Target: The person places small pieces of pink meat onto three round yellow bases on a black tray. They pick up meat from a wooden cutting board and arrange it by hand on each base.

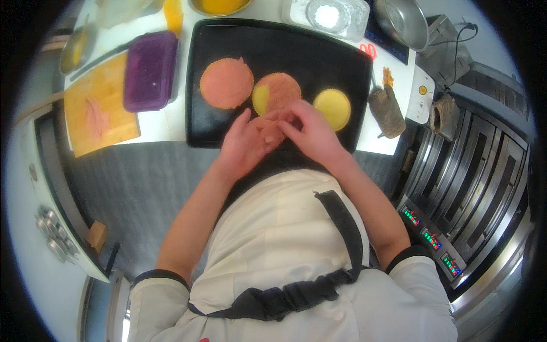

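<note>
On a black baking tray (307, 54) sit three round tart shells with crimped rims. The left tart (227, 83) is covered all over in thin pink slices that look like ham. Pink slices lie over most of the middle tart (283, 88), leaving a yellow patch at its left side. The right tart (332, 109) shows only a plain yellow surface. My left hand (248, 142) is palm up at the tray's near edge, cupping a pink ham-like slice (272, 134). The fingers of my right hand (310, 130) pinch at this slice, just below the middle tart; their tips partly hide it.
To the left are a purple lidded container (149, 71) and a wooden board (102, 108) with pink scraps. Behind stand a bowl of yellow filling (219, 5) and a clear tub with white contents (327, 17). A dark cloth-wrapped handle (387, 112) lies right, near ovens (467, 171).
</note>
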Available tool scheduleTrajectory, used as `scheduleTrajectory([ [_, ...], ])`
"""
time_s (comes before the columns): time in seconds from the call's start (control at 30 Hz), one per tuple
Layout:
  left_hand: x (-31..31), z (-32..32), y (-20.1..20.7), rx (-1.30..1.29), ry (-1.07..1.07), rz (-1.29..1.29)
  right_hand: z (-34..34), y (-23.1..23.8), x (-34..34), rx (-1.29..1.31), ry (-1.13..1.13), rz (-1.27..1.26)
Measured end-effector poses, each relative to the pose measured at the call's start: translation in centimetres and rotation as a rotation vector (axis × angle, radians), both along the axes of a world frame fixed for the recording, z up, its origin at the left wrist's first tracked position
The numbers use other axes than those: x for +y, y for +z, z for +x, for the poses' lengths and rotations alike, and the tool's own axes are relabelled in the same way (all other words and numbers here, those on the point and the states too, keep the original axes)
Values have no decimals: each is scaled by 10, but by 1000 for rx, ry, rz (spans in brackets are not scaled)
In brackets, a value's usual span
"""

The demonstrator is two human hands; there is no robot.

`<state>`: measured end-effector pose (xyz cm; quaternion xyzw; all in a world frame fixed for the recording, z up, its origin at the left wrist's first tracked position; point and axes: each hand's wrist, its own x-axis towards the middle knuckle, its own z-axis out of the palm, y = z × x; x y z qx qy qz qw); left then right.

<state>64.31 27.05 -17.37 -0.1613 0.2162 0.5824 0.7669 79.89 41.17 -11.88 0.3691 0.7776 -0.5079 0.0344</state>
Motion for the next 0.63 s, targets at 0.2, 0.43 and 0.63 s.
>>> scheduleTrajectory([
  [0.2,-8,-13,-1,21,16,15,1,-19,-6,175,-203,-273],
  [0.43,-20,-19,-12,434,-97,-89,35,-54,5,31,-506,-308],
  [0.63,-41,-30,-30,661,-177,-156,38,-84,23,-168,-679,-274],
])
